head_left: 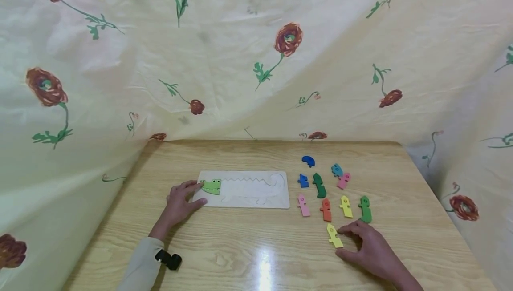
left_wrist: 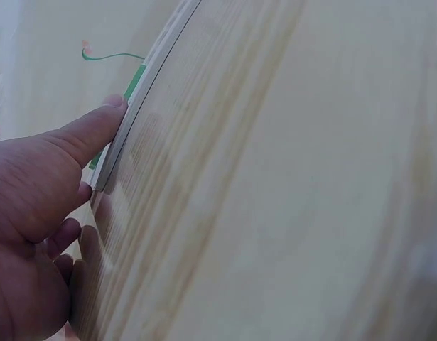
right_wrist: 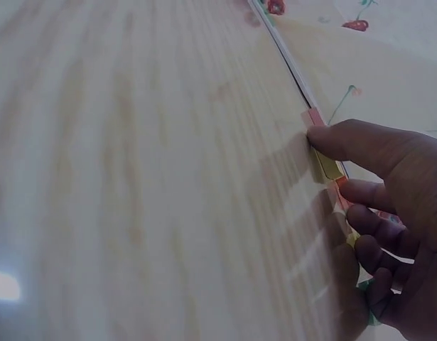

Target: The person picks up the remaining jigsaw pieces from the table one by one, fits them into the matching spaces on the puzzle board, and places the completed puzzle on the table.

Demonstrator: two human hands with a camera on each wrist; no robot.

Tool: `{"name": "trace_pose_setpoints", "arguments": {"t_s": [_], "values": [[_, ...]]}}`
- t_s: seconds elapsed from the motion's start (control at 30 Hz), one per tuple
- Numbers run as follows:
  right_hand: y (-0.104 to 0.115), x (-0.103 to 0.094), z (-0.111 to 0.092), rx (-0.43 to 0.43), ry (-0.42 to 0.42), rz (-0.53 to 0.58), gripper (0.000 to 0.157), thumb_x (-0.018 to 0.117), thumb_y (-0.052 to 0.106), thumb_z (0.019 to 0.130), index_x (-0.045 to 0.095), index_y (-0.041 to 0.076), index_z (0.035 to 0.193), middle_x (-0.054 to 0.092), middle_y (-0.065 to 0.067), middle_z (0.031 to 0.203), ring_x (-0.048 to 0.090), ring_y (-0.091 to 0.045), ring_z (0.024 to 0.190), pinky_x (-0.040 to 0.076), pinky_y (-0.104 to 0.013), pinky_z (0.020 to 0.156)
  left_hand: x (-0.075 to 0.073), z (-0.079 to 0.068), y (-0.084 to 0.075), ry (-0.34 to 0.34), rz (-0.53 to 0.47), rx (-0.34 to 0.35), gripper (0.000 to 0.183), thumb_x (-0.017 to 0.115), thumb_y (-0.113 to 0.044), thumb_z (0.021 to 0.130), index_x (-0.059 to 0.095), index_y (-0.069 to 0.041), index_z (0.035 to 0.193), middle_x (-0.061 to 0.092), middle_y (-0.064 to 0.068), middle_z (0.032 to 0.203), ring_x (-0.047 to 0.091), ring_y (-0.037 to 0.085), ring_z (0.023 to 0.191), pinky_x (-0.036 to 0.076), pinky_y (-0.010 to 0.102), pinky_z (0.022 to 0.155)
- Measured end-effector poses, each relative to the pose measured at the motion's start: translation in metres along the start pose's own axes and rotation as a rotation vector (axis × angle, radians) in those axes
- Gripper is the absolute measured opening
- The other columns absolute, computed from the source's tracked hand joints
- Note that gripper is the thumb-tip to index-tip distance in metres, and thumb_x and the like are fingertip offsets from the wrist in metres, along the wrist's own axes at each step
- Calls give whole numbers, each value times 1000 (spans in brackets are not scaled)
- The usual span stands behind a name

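Pickup, it seemed, was on: the right hand (head_left: 370, 248) met the yellow piece (head_left: 334, 237) on the table (head_left: 232, 242), whether pinched I couldn't tell, the left hand (head_left: 180, 203), fingers apart, steadied the board (head_left: 250, 191), and a clean lift looked called for.

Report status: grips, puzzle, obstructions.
Left grip touching white rectangular board. Right grip on nearest yellow pointed piece. Green crocodile-head piece on board. Nothing visibly obstructing.
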State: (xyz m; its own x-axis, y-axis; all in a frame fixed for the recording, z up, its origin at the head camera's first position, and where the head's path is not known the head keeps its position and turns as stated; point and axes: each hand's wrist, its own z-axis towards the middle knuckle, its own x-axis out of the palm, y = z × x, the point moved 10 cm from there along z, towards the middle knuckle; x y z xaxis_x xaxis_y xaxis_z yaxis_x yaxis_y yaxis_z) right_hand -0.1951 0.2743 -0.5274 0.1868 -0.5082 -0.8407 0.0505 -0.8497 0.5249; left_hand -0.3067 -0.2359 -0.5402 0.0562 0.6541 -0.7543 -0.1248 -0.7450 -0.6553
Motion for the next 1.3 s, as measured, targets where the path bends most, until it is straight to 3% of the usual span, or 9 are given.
{"name": "trace_pose_setpoints", "arguments": {"t_s": [0.13,0.2,0.37,0.47,0.6,0.97,1.3], "values": [[5,-3,4,-22,-18,-21,65,88,59,70,71,22,121,64,2,117,58,-16,103,52,-42,88,-3,0,-2,3,3,-6,64,77,-43,90,57,-19,147,44,16,156,31,43,138,22,59,99],[10,-4,7,-49,-31,-25,71,88,61,69,70,22,126,64,1,119,57,-16,101,51,-42,87,-6,-1,-1,0,2,-11,64,77,-43,91,57,-19,147,44,16,156,31,44,139,21,60,100],[19,-5,13,-114,-43,-21,76,87,61,70,68,23,132,59,6,104,47,-13,86,41,-29,70,-12,-1,2,-12,9,-20,65,77,-42,91,57,-18,147,44,17,156,30,45,139,21,60,100],[21,-4,14,-126,-38,-9,76,88,58,71,66,23,135,50,6,92,43,-11,79,35,-26,63,-12,-1,3,-8,9,-21,64,77,-41,91,57,-18,147,44,17,156,31,45,138,22,60,100],[20,-3,13,-129,-35,-2,76,90,53,71,66,23,136,46,6,87,42,-10,75,34,-25,61,-11,0,3,-4,-1,-20,64,78,-40,91,57,-18,147,44,17,156,30,45,138,21,60,100],[17,0,9,-113,-19,-19,68,89,51,74,71,21,132,46,7,86,41,-8,75,34,-24,61,-6,1,1,2,-1,-20,64,77,-40,91,57,-17,147,43,18,156,30,45,138,21,61,99],[15,-2,1,-106,-49,-32,69,86,61,70,71,20,124,57,10,100,44,-11,83,35,-26,66,1,2,2,13,-10,-23,63,79,-40,90,58,-19,146,45,16,156,31,44,139,21,58,98]]}}
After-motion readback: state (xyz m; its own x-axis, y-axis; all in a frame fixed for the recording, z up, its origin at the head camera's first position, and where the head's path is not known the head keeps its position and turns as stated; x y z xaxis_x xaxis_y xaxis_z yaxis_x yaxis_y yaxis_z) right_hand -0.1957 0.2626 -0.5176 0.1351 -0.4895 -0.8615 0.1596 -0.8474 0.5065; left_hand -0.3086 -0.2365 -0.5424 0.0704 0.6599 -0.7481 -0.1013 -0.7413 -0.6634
